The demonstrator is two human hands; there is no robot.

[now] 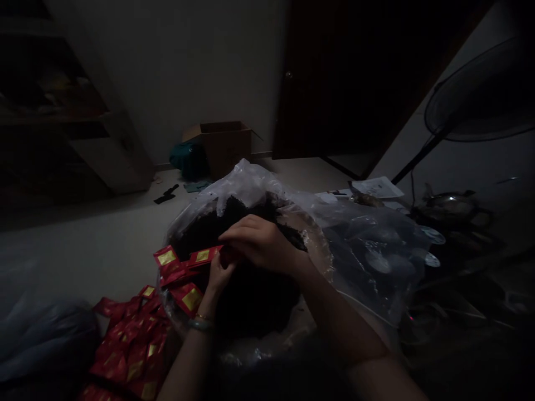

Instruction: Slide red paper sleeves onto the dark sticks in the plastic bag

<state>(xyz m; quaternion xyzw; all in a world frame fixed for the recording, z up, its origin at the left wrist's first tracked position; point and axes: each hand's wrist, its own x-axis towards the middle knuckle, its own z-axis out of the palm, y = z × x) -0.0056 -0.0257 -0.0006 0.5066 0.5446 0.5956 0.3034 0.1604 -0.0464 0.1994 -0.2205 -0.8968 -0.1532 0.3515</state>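
Observation:
My left hand point(220, 274), with a bracelet at the wrist, is closed round a small red packet point(228, 255). Over that packet's upper end, the fingers of my right hand point(262, 240) are bent together; whatever they pinch is hidden. Both hands are above a wide container lined with clear plastic point(320, 236). Inside it lies a heap of dark, loose stuff point(259, 303) resembling tea leaves. Several more red packets with gold labels point(190, 298) rest on the container's left rim, beside my left hand.
A large pile of red packets point(129, 340) lies at the lower left, near a dark plastic bag point(45, 334). Clear plastic point(368, 250) spreads to the right, by papers point(378, 187) and a kettle-like pot point(449, 206). A cardboard box point(229, 147) and a standing fan point(480, 94) are farther back.

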